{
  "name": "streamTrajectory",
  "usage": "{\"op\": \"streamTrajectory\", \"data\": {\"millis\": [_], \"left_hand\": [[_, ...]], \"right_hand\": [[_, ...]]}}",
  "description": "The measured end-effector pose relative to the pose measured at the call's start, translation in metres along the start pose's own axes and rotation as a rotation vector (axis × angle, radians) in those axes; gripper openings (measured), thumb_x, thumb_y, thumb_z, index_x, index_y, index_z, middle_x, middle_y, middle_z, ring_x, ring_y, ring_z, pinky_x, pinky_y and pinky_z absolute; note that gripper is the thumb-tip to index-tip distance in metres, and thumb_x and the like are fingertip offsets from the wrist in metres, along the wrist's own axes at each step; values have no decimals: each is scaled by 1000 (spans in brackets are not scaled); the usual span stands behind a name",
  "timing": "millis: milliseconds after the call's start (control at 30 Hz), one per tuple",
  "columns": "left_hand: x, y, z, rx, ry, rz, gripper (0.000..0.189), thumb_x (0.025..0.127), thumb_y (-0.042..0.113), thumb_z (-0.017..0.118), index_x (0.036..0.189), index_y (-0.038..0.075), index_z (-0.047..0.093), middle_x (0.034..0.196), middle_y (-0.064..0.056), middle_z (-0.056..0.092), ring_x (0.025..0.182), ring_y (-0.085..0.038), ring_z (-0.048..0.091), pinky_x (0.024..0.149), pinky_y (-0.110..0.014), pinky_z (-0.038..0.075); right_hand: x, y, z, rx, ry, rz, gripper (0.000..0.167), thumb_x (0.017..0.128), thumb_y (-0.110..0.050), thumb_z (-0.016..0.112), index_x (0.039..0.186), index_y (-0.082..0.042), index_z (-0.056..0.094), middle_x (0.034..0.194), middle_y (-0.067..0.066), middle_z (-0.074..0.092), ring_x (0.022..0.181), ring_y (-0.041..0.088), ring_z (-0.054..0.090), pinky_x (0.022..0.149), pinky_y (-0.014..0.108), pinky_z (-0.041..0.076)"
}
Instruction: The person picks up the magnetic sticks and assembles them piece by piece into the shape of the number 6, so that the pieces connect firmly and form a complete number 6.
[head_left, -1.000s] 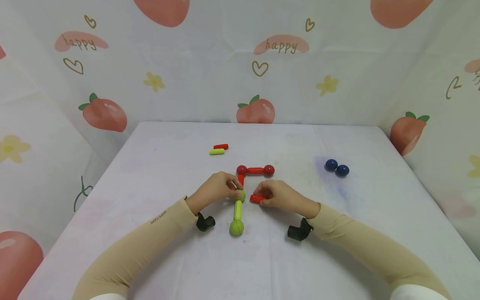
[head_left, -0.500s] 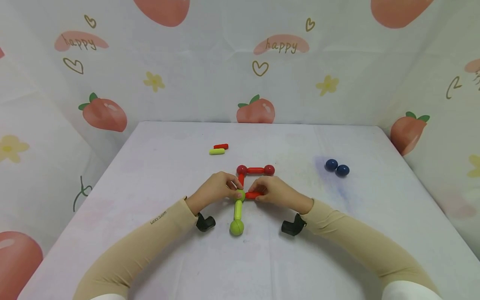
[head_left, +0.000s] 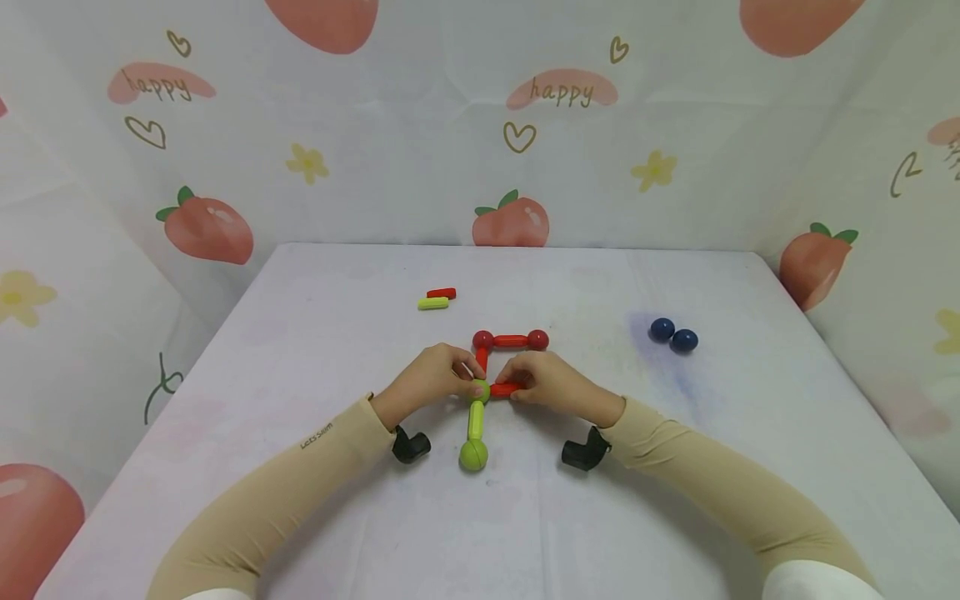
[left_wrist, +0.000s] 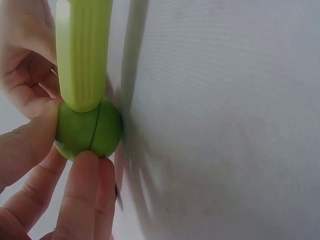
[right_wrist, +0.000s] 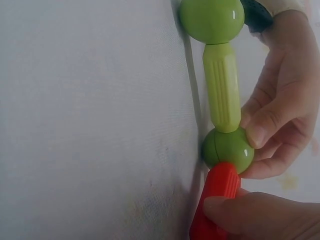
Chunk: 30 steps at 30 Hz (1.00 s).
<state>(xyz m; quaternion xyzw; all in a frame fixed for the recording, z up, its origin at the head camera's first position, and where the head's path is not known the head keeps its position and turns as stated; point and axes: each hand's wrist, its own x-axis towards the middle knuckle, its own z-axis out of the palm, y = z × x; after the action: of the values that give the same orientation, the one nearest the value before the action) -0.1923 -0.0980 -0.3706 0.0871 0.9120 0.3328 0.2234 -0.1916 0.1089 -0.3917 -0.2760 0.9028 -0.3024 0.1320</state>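
Note:
My left hand [head_left: 438, 374] pinches a green ball [left_wrist: 85, 131] between thumb and fingers. A yellow-green rod [right_wrist: 222, 90] joins that ball to a second green ball [head_left: 473, 455] nearer me. My right hand [head_left: 557, 387] grips a red rod [right_wrist: 215, 202] whose end touches the held ball from the right. Beyond the held ball, another red rod [head_left: 482, 360] reaches up to a red ball [head_left: 483, 340]. From there a sideways red rod [head_left: 511, 341] runs to a second red ball [head_left: 537, 340]. The fingers partly hide the held ball and rod.
At the back of the white table [head_left: 337, 292] lie a loose red rod [head_left: 442, 293] and a yellow-green rod [head_left: 432, 304] side by side. Two dark blue balls [head_left: 673, 335] sit to the right. Black wrist cameras [head_left: 586, 451] hang under both wrists.
My right hand has moved left with the red rod, bringing its end from a small gap to contact with the held green ball. The left hand has stayed in place.

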Motion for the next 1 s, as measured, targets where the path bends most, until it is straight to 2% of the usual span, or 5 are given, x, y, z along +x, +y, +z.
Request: {"op": "streamTrajectory", "data": {"millis": [733, 1000], "left_hand": [[1, -1, 0, 6, -5, 3, 17, 77, 27, 77, 92, 23, 70, 89, 0, 65, 81, -16, 58, 66, -26, 45], [1, 0, 0, 7, -8, 2, 17, 77, 27, 76, 92, 22, 70, 90, 0, 65, 82, -15, 58, 65, -26, 46]], "right_hand": [[1, -2, -1, 30, -13, 54, 24, 79, -8, 73, 101, -14, 69, 93, -4, 68, 83, 10, 55, 77, 24, 51], [0, -1, 0, 29, -9, 50, 23, 79, -8, 73, 101, -14, 69, 92, -4, 67, 82, 10, 55, 76, 24, 50]]}}
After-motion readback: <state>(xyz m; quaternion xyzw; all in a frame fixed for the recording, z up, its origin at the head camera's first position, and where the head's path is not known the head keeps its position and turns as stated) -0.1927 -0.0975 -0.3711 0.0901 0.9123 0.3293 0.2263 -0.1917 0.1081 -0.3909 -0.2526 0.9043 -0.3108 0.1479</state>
